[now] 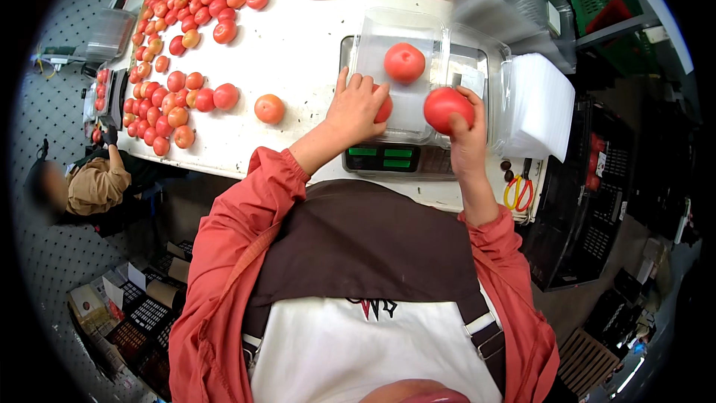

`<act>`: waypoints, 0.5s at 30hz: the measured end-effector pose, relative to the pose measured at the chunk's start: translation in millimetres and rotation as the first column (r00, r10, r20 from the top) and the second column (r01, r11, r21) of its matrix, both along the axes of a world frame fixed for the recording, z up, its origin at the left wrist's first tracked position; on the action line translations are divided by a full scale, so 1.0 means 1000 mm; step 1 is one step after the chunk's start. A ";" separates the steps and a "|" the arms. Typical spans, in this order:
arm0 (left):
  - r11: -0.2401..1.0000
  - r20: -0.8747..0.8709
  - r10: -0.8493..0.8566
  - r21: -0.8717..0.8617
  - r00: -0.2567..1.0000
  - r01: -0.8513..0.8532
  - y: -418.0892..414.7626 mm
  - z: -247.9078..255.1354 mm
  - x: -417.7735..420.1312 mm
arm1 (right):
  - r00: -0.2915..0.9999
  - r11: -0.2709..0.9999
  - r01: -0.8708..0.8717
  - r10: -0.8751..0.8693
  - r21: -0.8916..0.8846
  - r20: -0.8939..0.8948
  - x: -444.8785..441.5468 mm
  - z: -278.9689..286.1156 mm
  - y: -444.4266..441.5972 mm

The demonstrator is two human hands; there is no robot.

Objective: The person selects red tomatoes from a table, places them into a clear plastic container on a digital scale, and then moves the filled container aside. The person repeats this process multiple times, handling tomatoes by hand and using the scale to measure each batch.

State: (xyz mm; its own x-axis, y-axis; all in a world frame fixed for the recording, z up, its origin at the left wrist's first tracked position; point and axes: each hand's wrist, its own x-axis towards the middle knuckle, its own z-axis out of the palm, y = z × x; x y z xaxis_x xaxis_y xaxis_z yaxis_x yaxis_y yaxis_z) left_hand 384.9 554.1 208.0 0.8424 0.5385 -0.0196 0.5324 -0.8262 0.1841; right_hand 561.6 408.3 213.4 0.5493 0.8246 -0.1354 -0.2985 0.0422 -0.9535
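Observation:
A clear plastic clamshell container (411,117) lies unfolded on a digital scale (420,160) with a lit green display. One red tomato (404,62) sits in its left half. My left hand (353,105) curls around a second tomato (384,105) at that half's left side; the fingers hide much of the fruit. In my right hand (469,137) is a large red tomato (448,111), over the hinge and the container's right half. I cannot tell whether it touches the plastic. A lone orange-red tomato (269,109) rests on the table left of my left hand.
Many loose tomatoes (196,5) cover the white table's (296,45) left and far side. Stacked clear containers (498,0) and white foam sheets (540,106) stand right of the scale. Scissors (520,190) lie at the near right corner. Another person (98,184) works at far left.

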 end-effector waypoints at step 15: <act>0.994 0.407 0.095 -0.081 0.909 -0.067 0.016 0.003 -0.049 | 0.430 0.990 0.049 0.099 -0.133 0.898 -0.011 -0.009 0.021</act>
State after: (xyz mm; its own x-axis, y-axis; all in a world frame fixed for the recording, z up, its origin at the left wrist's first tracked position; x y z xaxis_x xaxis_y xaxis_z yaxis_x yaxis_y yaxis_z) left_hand 336.3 570.2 211.4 0.7372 0.6145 0.2809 0.4636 -0.7624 0.4514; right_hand 550.6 429.0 204.2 0.3987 0.8571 0.3262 0.7336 -0.0846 -0.6743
